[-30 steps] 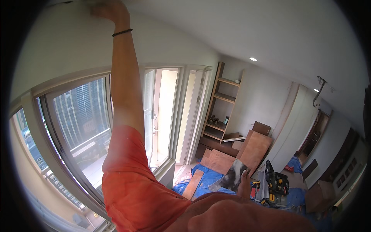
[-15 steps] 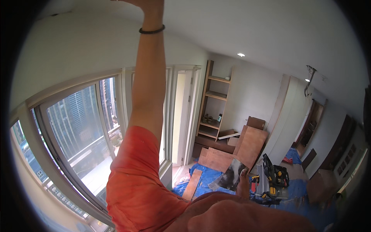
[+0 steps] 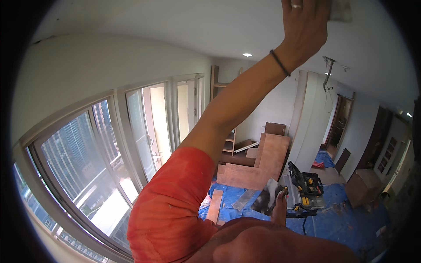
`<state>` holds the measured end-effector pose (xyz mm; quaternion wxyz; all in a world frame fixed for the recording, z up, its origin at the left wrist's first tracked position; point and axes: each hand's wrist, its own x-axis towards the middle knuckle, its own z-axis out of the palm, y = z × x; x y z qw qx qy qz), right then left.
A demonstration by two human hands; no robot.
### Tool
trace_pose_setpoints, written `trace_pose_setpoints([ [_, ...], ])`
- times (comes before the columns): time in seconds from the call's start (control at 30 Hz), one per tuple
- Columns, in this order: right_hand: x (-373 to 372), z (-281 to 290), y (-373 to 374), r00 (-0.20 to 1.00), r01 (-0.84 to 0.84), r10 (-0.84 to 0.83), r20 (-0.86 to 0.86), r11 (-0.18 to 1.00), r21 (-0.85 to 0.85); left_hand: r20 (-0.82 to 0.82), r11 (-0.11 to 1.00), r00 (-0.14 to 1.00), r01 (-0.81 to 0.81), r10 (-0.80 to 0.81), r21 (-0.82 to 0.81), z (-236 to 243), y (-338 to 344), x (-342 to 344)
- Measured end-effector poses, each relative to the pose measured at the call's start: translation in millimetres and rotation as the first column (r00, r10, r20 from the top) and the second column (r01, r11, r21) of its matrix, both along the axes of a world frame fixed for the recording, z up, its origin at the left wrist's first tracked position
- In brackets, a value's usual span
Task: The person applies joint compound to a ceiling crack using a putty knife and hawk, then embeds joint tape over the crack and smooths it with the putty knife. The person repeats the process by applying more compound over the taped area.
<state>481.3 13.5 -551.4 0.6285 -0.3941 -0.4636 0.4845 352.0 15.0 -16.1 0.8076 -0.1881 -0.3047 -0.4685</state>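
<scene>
My left hand (image 3: 305, 24), with a dark wristband and a ring, is raised near the ceiling (image 3: 210, 26) at the top right, gripping a grey flat tool (image 3: 340, 9) that is blurred and partly cut off by the frame's edge. Below, my right hand (image 3: 279, 202) grips a flat board (image 3: 262, 201) smeared with black and white, held over the blue sheeting on the floor.
Windows (image 3: 72, 158) and an open balcony door (image 3: 160, 122) line the left. Behind are wooden shelves (image 3: 221, 85), leaning panels (image 3: 274, 158), and a tool case with machine (image 3: 307, 195) on blue sheeting (image 3: 333, 219). Wires (image 3: 326, 83) hang from the ceiling; a doorway (image 3: 340, 122) is at right.
My left hand has swept from the upper left to the upper right along the ceiling, and the view has shifted a little. My right hand still holds the smeared board low down.
</scene>
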Motion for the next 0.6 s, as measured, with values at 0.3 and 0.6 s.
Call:
trace_pose_setpoints([
  [0.3, 11, 19, -6, 0.980, 0.052, -0.021, 0.198, 0.986, -0.156, -0.512, 0.055, 0.017, 0.997, -0.859, -0.059, -19, 19, -306],
  [0.6, -18, 12, 30, 0.927, -0.024, 0.039, 0.374, 0.999, -0.045, -0.027, 0.657, 0.695, 0.692, -0.719, 0.299, 35, -56, -517],
])
